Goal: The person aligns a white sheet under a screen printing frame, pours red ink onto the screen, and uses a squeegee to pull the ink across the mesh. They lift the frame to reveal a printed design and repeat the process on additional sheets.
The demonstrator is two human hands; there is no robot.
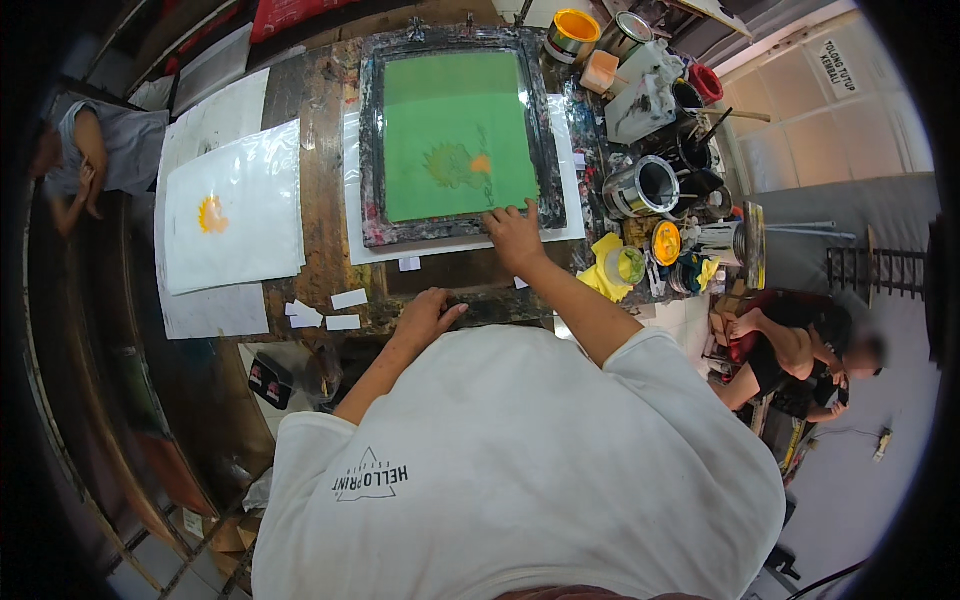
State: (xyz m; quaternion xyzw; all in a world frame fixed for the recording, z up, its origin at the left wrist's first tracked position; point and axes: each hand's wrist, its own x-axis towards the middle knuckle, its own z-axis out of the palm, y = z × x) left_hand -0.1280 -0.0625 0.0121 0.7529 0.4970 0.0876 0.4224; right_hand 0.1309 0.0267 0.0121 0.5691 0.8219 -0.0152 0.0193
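Observation:
A screen printing frame [552,150] with a dark, ink-stained border and green mesh lies on the table, over white sheets [572,222]. On the green mesh, a faint sun-like design shows with an orange patch. My right hand [516,238] is at the frame's near right corner, its fingers closed over the near rail; their undersides are hidden. My left hand [430,312] rests at the table's near edge, thumb apart from the fingers, holding nothing. To the left lies a clear-covered white sheet [235,255] with a yellow-orange print.
Several small white cards [349,299] lie near the front edge. Ink cans, including an orange one [572,38] and a grey one [640,187], crowd the right side beside a yellow cloth [603,270]. One person [115,145] is at far left; another [790,350] sits at right.

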